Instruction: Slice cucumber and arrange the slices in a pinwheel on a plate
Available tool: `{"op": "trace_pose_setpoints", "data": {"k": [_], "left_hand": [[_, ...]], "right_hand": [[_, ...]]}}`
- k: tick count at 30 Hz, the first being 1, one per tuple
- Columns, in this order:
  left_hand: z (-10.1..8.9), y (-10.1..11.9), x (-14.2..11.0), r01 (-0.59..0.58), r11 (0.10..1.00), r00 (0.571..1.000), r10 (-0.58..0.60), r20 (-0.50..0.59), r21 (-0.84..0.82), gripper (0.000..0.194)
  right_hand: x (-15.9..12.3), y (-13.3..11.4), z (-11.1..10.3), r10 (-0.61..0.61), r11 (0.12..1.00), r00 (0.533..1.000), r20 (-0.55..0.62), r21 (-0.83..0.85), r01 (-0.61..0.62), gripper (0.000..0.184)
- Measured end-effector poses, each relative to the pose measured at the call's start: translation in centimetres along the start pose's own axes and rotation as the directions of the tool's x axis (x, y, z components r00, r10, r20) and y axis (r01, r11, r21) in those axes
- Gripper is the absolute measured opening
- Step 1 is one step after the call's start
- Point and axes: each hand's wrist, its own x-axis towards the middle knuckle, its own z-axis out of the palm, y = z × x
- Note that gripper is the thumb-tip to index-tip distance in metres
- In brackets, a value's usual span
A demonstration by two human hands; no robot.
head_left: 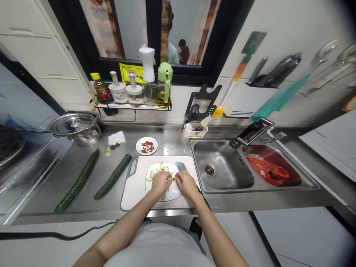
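Observation:
Both my hands are over a white square plate that rests on a pale cutting board. My left hand pinches what looks like a thin cucumber slice. Close against it, the closed fingertips of my right hand are at a tiny red piece, like a goji berry. More green-edged cucumber slices are spread around the plate. A knife lies on the board, partly hidden under my right hand and wrist. Beyond the board, a small white dish holds many red pieces.
Two whole-looking cucumbers lie left of the board. Cucumber scraps and a white tissue are behind them, near a lidded steel pot. A double sink is at right; bottles line a wall shelf.

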Motion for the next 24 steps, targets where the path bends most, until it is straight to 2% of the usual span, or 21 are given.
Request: {"op": "trace_pose_setpoints", "data": {"k": [5, 12, 24], "left_hand": [[-0.3, -0.2, 0.4, 0.029, 0.999, 0.999, -0.029, -0.022, -0.020, 0.012], [-0.3, 0.4, 0.8, 0.043, 0.998, 0.999, -0.043, 0.015, 0.039, 0.011], [-0.2, 0.9, 0.8, 0.031, 0.997, 0.999, -0.033, 0.015, 0.077, 0.009]], "right_hand": [[0.2, 0.2, 0.1, 0.054, 0.998, 0.998, -0.036, 0.042, -0.052, 0.018], [0.5, -0.1, 0.7, 0.083, 0.995, 0.997, 0.002, 0.046, -0.083, 0.012], [0.4, -0.5, 0.7, 0.100, 0.995, 0.993, 0.058, -0.018, -0.099, 0.013]]}}
